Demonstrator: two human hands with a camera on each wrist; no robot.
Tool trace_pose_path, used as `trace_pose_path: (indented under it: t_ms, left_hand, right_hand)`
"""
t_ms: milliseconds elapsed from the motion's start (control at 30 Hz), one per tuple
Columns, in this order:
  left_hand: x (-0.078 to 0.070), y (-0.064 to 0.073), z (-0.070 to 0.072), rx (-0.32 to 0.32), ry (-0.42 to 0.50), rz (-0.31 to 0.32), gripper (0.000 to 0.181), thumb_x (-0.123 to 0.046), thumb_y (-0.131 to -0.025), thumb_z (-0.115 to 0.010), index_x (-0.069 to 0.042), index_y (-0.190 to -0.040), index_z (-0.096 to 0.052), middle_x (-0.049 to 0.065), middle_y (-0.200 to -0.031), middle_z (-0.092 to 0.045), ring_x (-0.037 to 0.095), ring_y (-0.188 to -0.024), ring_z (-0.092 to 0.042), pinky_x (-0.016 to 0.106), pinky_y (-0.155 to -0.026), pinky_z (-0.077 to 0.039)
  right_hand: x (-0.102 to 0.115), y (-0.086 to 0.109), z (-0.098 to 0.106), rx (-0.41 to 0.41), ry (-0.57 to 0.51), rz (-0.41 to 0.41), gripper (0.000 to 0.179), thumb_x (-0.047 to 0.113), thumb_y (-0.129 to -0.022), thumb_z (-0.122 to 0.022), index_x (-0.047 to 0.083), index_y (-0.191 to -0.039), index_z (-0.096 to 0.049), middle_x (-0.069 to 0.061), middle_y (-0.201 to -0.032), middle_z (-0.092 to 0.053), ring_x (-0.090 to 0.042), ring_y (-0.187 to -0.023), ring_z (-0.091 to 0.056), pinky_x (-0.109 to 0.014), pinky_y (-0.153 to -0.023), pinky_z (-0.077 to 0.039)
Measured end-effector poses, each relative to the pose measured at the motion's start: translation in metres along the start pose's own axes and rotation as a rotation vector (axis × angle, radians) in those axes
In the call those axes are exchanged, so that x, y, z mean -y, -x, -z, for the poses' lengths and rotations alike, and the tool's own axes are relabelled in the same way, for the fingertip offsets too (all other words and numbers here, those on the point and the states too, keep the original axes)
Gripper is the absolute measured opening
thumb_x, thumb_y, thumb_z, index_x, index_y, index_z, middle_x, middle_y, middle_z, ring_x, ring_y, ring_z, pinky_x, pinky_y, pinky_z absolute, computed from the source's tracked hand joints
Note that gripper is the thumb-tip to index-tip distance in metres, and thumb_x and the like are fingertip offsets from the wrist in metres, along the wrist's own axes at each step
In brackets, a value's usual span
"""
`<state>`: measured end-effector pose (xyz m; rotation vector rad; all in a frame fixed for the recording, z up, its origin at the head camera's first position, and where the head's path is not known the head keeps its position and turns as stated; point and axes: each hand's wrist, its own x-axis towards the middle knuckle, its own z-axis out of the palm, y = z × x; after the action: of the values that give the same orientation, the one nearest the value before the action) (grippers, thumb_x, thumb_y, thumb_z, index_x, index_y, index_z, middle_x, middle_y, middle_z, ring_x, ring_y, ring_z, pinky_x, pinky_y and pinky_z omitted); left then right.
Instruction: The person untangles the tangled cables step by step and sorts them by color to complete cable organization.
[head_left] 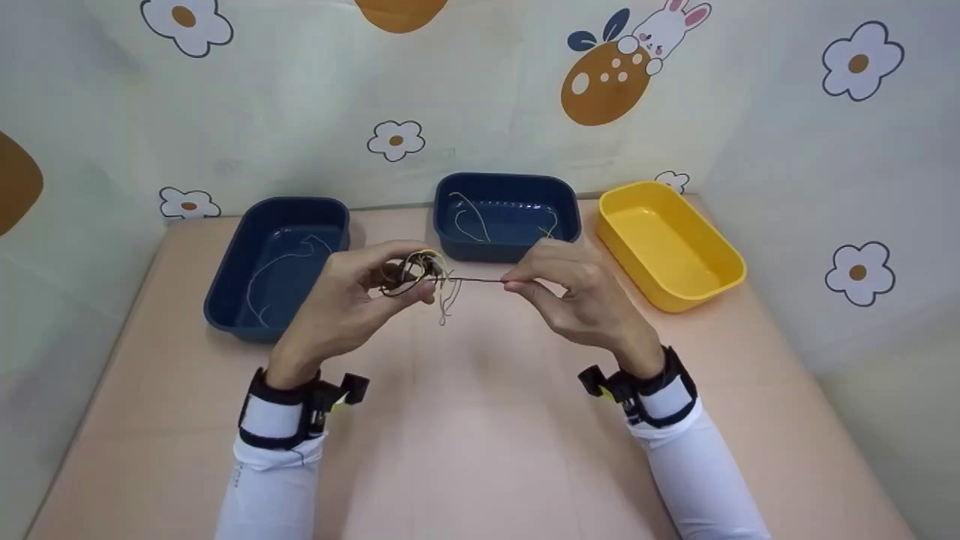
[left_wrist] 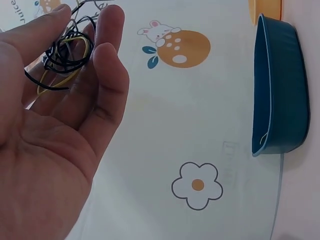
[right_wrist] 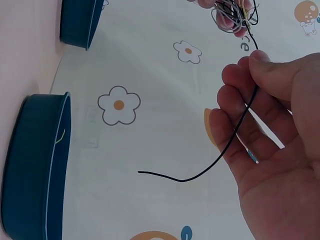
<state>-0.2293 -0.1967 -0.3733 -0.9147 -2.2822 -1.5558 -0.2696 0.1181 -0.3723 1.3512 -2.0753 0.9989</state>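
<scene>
My left hand (head_left: 352, 296) grips a tangled bundle of thin wires (left_wrist: 67, 52), mostly black with some yellow and grey strands. Between thumb and forefinger, my right hand (head_left: 574, 292) pinches one black wire (right_wrist: 220, 155) that runs out of the bundle. The stretch of that wire between the hands is straight and level in the head view. Past the right fingers its loose end curves away across the palm, as the right wrist view shows. A grey loop of wire (head_left: 444, 319) dangles below the bundle. Both hands are raised over the table.
A dark blue bin (head_left: 232, 300) at left holds a pale grey wire (head_left: 274, 262). Another blue bin (head_left: 495, 251) at the back holds yellowish wires (head_left: 476, 210). A yellow bin (head_left: 675, 296) stands at back right. A patterned cloth wall (head_left: 480, 97) rises behind the pink-covered table (head_left: 465, 450).
</scene>
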Motion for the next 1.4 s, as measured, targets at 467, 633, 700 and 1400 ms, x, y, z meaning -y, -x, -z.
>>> trace_pose_path:
  t_ms: [467, 633, 700, 1400]
  left_hand:
    - [-0.001, -0.001, -0.003, -0.065, -0.040, 0.026, 0.031, -0.006, -0.101, -0.085, -0.001, -0.131, -0.080, 0.008, -0.110, -0.086, 0.007, -0.082, -0.076, 0.017, -0.072, -0.063]
    - [0.000, -0.005, -0.014, -0.031, -0.029, -0.008, 0.030, -0.007, -0.101, -0.085, -0.002, -0.131, -0.080, 0.007, -0.107, -0.085, 0.006, -0.083, -0.076, 0.018, -0.071, -0.063]
    - [0.001, -0.007, -0.018, -0.013, -0.031, -0.021, 0.030, -0.008, -0.101, -0.085, -0.003, -0.131, -0.080, 0.006, -0.106, -0.085, 0.006, -0.083, -0.076, 0.018, -0.071, -0.063]
    - [0.003, -0.005, -0.009, -0.125, -0.068, -0.041, 0.039, -0.002, -0.096, -0.089, -0.004, -0.134, -0.081, 0.011, -0.111, -0.087, 0.003, -0.084, -0.078, 0.016, -0.072, -0.064]
  right_hand:
    - [0.003, 0.001, 0.009, 0.147, -0.130, -0.278, 0.018, 0.007, -0.104, -0.082, 0.005, -0.122, -0.083, -0.004, -0.095, -0.082, -0.012, -0.084, -0.072, -0.019, -0.080, -0.060]
    - [0.010, -0.002, -0.006, 0.159, -0.281, -0.310, 0.025, 0.006, -0.105, -0.081, 0.001, -0.129, -0.079, -0.009, -0.097, -0.081, -0.011, -0.084, -0.070, -0.020, -0.078, -0.059]
    - [0.011, -0.003, -0.011, 0.146, -0.292, -0.300, 0.025, 0.006, -0.105, -0.081, -0.001, -0.128, -0.079, -0.009, -0.097, -0.082, -0.011, -0.084, -0.072, -0.019, -0.078, -0.059]
    - [0.003, 0.002, 0.003, 0.059, -0.160, -0.361, 0.007, 0.005, -0.106, -0.077, 0.003, -0.099, -0.078, -0.006, -0.082, -0.072, -0.011, -0.074, -0.060, -0.019, -0.070, -0.052]
